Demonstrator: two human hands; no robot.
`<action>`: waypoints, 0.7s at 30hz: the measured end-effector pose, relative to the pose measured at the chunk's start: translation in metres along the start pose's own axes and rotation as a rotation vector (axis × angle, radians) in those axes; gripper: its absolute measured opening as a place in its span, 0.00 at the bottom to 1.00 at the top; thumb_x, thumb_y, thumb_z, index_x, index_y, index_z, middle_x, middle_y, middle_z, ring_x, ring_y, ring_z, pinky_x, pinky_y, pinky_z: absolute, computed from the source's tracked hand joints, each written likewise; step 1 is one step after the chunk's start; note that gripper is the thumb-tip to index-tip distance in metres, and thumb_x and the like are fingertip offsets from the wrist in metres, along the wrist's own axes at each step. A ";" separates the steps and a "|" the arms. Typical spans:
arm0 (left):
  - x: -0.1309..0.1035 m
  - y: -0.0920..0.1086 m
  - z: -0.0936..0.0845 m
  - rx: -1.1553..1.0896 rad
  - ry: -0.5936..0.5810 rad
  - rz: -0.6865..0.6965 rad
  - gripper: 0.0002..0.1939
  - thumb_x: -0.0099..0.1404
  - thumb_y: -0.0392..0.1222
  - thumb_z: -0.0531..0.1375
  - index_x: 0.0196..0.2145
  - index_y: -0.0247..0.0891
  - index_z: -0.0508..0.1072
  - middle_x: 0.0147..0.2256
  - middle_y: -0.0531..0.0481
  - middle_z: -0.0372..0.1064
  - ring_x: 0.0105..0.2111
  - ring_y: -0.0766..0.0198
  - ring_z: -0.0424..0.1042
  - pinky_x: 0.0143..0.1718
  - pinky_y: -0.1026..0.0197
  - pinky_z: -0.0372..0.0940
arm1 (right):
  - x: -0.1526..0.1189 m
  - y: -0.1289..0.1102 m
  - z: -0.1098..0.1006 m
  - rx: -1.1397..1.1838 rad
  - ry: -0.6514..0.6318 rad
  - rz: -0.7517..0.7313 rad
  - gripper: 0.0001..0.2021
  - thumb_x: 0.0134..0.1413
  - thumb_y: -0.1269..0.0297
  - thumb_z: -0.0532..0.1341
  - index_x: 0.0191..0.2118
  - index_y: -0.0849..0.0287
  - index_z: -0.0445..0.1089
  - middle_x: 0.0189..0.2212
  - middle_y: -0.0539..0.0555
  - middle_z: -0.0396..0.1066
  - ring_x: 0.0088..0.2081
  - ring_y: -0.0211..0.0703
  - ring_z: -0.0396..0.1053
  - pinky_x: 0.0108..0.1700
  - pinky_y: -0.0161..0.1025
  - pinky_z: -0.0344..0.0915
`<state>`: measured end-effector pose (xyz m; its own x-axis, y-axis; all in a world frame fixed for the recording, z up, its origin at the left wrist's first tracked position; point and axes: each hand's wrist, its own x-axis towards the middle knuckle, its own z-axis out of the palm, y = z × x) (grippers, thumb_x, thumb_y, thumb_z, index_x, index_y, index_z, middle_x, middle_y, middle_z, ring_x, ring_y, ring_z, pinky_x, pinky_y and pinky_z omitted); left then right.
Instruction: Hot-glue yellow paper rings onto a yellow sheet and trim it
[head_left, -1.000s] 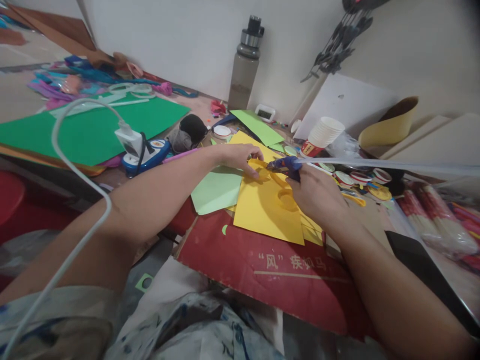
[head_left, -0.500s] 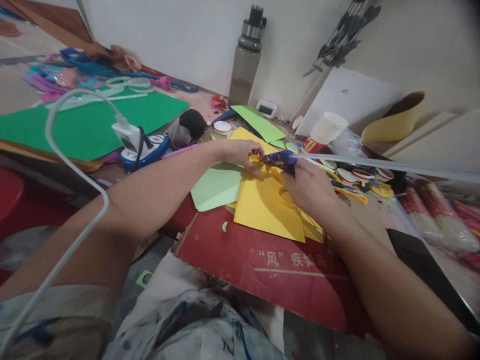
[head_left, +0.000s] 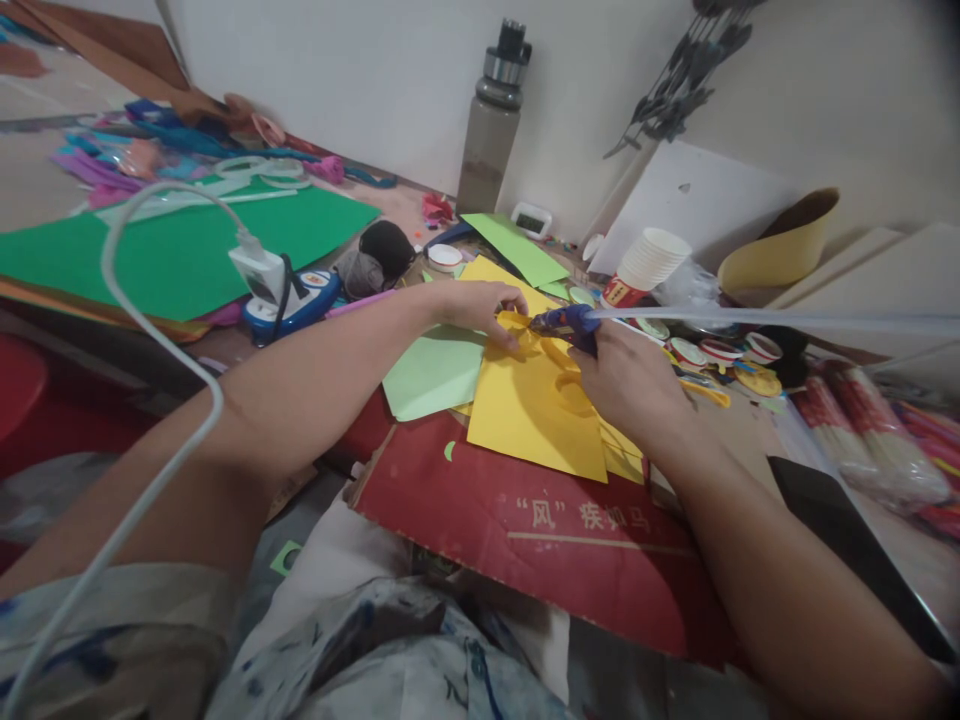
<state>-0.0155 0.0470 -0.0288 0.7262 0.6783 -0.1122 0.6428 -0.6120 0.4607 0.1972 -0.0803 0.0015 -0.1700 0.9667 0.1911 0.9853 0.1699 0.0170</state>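
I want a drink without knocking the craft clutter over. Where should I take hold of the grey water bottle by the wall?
Grip the water bottle around its straight grey body, below the metal collar, coming from the front. It stands upright against the wall, so the back is closed off, and the narrow cap gives less to hold. Reach over the green paper lying before it.

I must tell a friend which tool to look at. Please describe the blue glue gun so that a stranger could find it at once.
Start from the red cardboard sheet with white characters in front of the person; a yellow paper lies on its far edge. At that paper's far end, the right hand grips the blue glue gun. Only it has a long clear stick running out to the right.
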 end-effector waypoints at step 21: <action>0.004 -0.002 0.002 -0.010 0.021 -0.003 0.41 0.48 0.59 0.63 0.59 0.45 0.66 0.55 0.46 0.68 0.51 0.52 0.65 0.52 0.57 0.59 | 0.008 -0.006 0.013 0.074 -0.007 -0.035 0.17 0.63 0.62 0.54 0.52 0.64 0.71 0.45 0.69 0.76 0.46 0.60 0.73 0.45 0.48 0.65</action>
<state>-0.0136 0.0500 -0.0323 0.7185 0.6890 -0.0950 0.6427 -0.6055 0.4695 0.1892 -0.0708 -0.0096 -0.2051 0.9612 0.1846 0.9748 0.2175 -0.0492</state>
